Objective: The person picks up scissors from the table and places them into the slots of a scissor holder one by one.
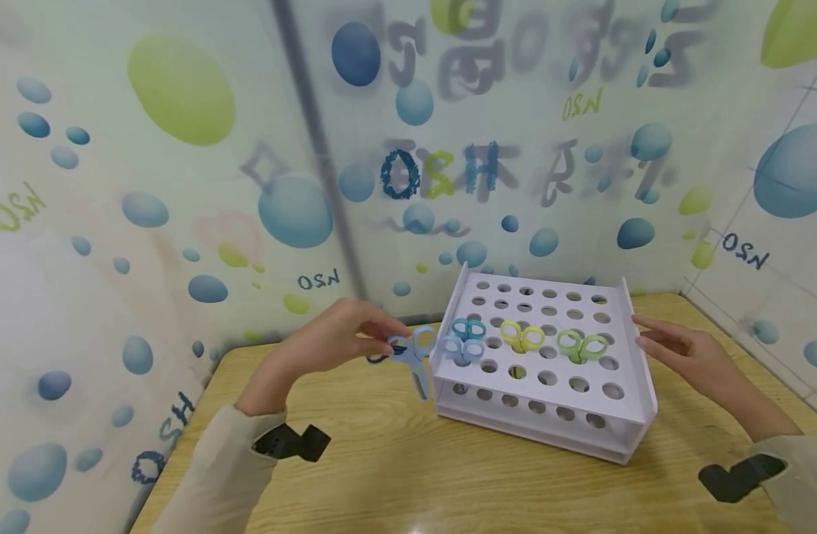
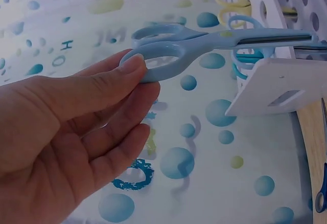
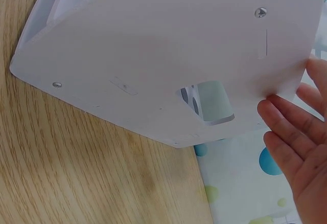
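Note:
My left hand (image 1: 335,337) pinches the ring handle of light blue scissors (image 2: 204,47) between thumb and fingers, beside the rack's left side. In the head view their blades point down. Dark blue scissors (image 2: 322,198) lie at the right edge of the left wrist view, partly cut off. The white rack (image 1: 562,393) has rows of round holes. Teal scissors (image 1: 469,331), another light blue pair (image 1: 463,348), yellow scissors (image 1: 522,340) and green scissors (image 1: 582,346) stand in it, handles up. The fingertips of my right hand (image 1: 698,363) touch the rack's right side panel (image 3: 153,40).
The rack stands on a wood-grain table (image 1: 368,460). Behind it hangs a pale curtain (image 1: 248,178) printed with blue and green bubbles, close to the table's far edge. A tiled wall (image 1: 769,297) is on the right.

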The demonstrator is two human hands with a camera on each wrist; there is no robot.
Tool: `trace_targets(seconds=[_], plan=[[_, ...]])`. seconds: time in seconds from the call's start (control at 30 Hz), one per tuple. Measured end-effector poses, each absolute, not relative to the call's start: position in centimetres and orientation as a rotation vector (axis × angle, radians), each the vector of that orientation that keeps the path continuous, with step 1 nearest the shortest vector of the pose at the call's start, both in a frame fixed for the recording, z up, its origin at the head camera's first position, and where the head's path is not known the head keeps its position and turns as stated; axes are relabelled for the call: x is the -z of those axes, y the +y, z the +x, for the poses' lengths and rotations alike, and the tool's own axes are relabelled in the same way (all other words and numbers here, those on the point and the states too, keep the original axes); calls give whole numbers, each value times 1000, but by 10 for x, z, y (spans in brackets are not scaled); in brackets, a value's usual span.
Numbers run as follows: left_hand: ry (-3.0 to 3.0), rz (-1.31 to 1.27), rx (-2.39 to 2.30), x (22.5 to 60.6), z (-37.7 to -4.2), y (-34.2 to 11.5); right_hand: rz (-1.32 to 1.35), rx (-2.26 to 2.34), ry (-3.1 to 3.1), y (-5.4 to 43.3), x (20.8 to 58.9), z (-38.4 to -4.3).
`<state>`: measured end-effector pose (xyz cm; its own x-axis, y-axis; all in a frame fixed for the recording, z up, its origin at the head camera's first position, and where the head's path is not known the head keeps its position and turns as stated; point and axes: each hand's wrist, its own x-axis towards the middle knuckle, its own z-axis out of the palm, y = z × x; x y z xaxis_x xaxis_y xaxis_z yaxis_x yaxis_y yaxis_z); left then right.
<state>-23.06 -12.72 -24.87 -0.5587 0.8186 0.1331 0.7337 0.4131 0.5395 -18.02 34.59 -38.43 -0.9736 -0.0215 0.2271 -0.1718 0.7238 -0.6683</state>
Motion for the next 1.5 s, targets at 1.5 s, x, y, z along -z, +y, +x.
trace_targets(seconds=[1.5], plan=[[2389, 1472, -1010, 247, -259, -21, 136, -1109, -2709, 344, 384, -178]])
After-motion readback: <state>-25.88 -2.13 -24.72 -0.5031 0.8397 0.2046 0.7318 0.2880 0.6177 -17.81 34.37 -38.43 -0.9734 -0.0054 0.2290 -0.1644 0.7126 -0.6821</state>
